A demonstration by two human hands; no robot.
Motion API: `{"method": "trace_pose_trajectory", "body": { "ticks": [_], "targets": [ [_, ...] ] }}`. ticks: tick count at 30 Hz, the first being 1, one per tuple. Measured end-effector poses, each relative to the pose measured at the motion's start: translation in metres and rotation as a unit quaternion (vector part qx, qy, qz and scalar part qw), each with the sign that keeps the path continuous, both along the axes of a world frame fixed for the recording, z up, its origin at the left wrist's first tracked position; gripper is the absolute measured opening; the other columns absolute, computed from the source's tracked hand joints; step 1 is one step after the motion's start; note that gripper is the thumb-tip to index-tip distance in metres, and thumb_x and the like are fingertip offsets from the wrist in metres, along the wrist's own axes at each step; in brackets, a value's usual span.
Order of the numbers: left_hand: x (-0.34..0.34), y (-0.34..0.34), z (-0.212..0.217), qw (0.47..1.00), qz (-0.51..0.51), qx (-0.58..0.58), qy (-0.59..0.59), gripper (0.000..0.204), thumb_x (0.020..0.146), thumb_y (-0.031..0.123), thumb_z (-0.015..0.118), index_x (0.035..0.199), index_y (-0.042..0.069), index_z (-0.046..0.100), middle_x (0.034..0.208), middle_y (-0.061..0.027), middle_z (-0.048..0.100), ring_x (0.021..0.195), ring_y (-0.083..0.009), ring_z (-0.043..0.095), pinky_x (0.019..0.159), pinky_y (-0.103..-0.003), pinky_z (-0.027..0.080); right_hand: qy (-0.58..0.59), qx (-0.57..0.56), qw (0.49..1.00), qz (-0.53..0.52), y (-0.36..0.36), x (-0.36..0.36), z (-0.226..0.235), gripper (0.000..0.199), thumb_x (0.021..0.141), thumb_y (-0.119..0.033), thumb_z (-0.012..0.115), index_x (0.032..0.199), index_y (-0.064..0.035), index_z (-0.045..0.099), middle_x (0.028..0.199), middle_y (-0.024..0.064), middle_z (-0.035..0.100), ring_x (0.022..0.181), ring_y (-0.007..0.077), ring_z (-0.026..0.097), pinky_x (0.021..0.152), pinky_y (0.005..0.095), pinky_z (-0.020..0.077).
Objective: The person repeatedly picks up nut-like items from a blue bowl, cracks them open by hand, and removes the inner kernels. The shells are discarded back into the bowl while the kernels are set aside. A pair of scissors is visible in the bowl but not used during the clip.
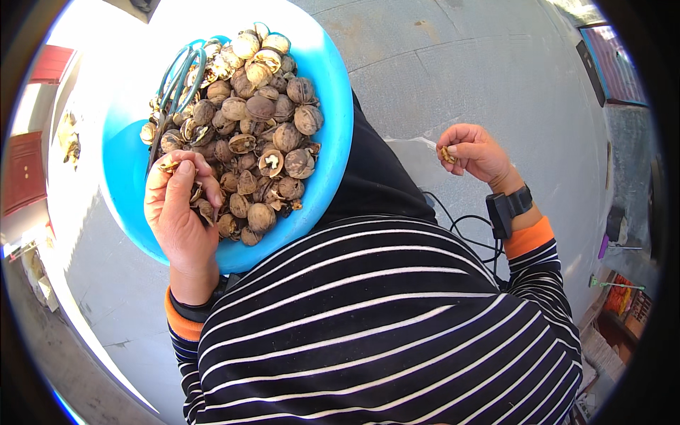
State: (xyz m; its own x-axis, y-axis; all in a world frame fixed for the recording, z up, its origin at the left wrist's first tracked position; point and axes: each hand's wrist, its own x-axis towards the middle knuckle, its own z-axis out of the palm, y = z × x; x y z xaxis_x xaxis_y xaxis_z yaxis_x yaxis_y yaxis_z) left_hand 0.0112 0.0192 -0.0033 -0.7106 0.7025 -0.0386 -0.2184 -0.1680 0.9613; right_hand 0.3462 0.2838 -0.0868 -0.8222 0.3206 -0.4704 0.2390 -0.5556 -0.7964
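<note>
right hand (483, 157) pinches a walnut piece (447, 155), likely light and brittle, so grip edges gently; left hand (180, 205) curled round shell bits (205, 210).

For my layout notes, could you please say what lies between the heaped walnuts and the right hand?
The head view shows the blue basin rim, a dark trouser leg, then grey floor between the heaped walnuts and the right hand.

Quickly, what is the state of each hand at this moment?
Left hand: closed, holding walnut shell pieces over the blue basin.
Right hand: closed, pinching a small walnut piece between thumb and fingers.
</note>
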Motion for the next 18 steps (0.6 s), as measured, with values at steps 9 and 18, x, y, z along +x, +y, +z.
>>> {"method": "trace_pose_trajectory", "body": {
  "ticks": [9,18],
  "targets": [
    [0.002,0.003,-0.005,0.995,0.008,-0.049,0.082,0.013,0.096,0.001,0.047,0.103,-0.001,0.057,0.087,-0.0127,0.059,0.055,-0.0127,0.051,0.051,-0.021,0.042,-0.278,0.097,0.953,-0.077,-0.022,0.012,-0.124,0.018,0.091,-0.008,0.058,0.104,0.0017,0.063,0.089,0.0107,0.066,0.080,0.0171,0.066,0.065,0.0284,0.0549],
    [0.004,0.004,-0.005,0.994,0.018,-0.027,0.103,0.011,0.097,0.003,0.049,0.102,-0.001,0.057,0.086,-0.0124,0.060,0.056,-0.0129,0.052,0.050,-0.022,0.043,-0.187,0.274,0.940,-0.078,0.007,-0.014,-0.058,0.019,0.094,-0.013,0.054,0.100,0.0015,0.065,0.088,0.0088,0.067,0.078,0.0140,0.064,0.069,0.0277,0.0545]
  ]
}}
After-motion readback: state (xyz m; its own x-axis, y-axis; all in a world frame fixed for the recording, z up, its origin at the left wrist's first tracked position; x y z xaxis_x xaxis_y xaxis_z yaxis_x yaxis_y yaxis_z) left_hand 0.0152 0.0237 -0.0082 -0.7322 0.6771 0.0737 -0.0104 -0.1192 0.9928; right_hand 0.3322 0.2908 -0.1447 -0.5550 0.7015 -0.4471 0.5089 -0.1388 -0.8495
